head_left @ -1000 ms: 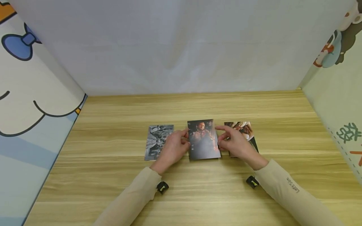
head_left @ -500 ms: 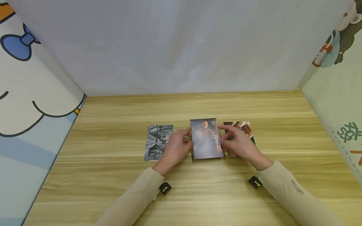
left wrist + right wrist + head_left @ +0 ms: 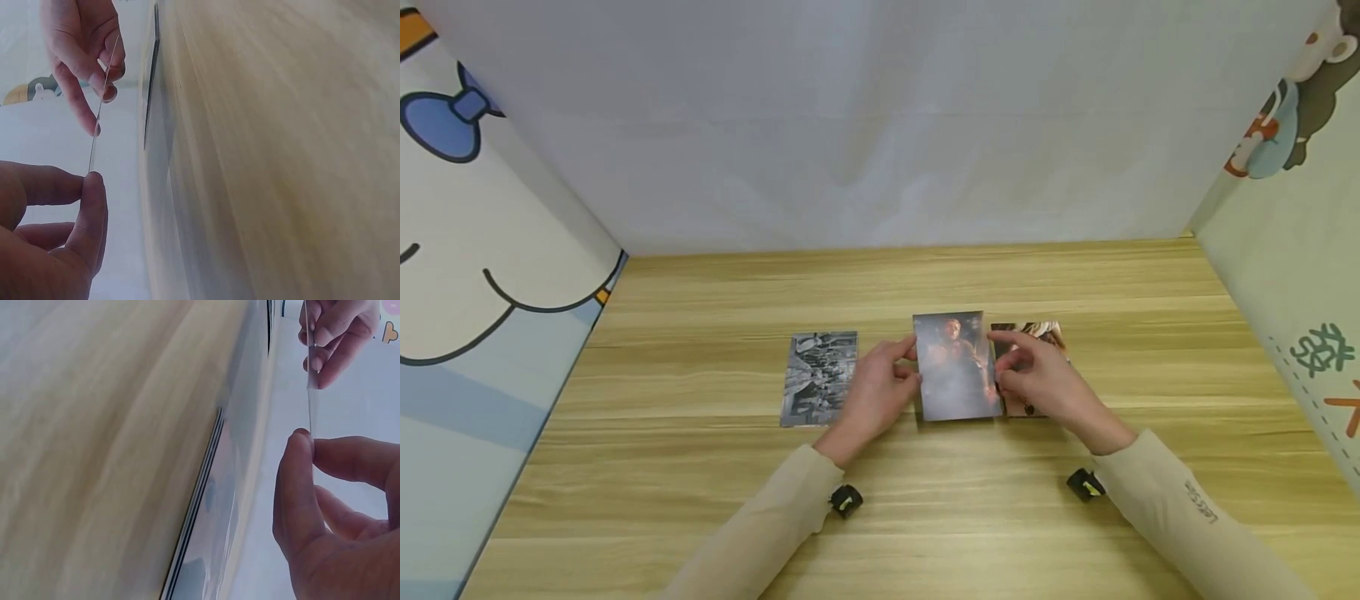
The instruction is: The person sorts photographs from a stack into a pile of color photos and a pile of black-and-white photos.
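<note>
While the head view looks down on the wooden table (image 3: 925,517), a colour photo (image 3: 957,367) is held just above the tabletop between both hands, its picture side facing up. Its left edge is pinched by the left hand (image 3: 874,397), thumb and fingers curled onto the rim, and its right edge is pinched by the right hand (image 3: 1037,382) in the same way. A black-and-white photo (image 3: 818,377) is seen lying flat just left of the left hand, partly covered by its knuckles, and a third photo (image 3: 1032,335) lies flat under the right hand, only its upper part showing beside the held print. Beige sleeves are worn on both arms. Over to the left wrist view: the colour photo (image 3: 103,103) is seen edge-on as a thin line, clear of the table (image 3: 287,150); its near end is nipped between thumb and forefinger of the left hand (image 3: 50,244), its far end by the right hand (image 3: 84,53). A flat print is glimpsed on the wood beyond, blurred. Now the right wrist view: again the colour photo (image 3: 310,381) is shown edge-on and lifted off the wood (image 3: 94,450), pinched near by the right hand (image 3: 331,512) and far by the left hand (image 3: 334,331), with a stacked print edge (image 3: 200,506) lying flat beside them.
</note>
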